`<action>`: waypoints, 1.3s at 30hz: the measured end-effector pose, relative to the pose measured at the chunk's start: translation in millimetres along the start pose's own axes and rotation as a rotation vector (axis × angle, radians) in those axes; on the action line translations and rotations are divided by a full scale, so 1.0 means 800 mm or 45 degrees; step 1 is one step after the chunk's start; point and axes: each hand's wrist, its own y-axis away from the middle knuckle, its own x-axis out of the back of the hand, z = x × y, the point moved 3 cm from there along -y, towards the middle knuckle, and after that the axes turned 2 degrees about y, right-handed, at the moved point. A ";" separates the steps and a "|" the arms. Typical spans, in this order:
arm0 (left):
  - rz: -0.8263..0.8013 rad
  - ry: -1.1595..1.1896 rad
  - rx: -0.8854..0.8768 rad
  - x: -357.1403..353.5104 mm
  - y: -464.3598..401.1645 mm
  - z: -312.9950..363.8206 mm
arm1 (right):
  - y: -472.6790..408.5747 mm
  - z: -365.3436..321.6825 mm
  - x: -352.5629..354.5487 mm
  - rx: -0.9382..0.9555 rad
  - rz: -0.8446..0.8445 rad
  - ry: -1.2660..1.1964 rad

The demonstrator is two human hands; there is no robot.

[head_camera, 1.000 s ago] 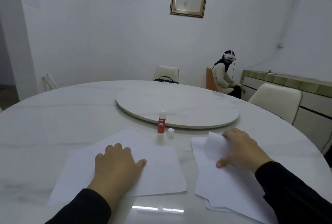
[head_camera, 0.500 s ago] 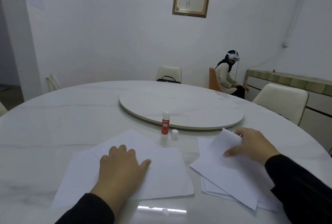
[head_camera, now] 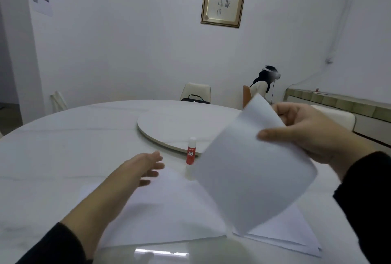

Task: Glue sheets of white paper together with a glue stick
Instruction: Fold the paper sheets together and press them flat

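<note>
My right hand [head_camera: 306, 130] pinches the top edge of one white sheet [head_camera: 251, 170] and holds it up in the air, curled, over the table's right side. Below it lies a small stack of white sheets [head_camera: 281, 234]. My left hand [head_camera: 146, 166] hovers open, fingers spread, above the far edge of the white sheets [head_camera: 160, 217] lying flat on the left. The red-and-white glue stick [head_camera: 191, 151] stands upright without its cap, a short way right of my left fingers. The raised sheet hides its cap.
The round white marble table [head_camera: 63, 147] carries a raised turntable [head_camera: 169, 124] just behind the glue stick. Chairs stand at the far side, one with a black bag [head_camera: 195, 98]. Another person with a headset [head_camera: 264, 84] sits by the wall at the back right, near a low sideboard [head_camera: 338, 101].
My right hand has lifted one sheet off the right stack and raised it high. My left hand has come off the left sheets and moved forward toward the glue stick.
</note>
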 end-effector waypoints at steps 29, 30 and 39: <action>0.170 -0.814 0.016 0.071 0.028 -0.007 | -0.002 0.154 -0.149 -0.505 0.275 -0.122; 0.165 -0.833 0.018 0.070 0.027 -0.007 | -0.002 0.154 -0.149 -0.508 0.275 -0.107; 0.180 -0.889 0.018 0.069 0.029 -0.013 | 0.000 0.163 -0.152 -0.548 0.258 -0.063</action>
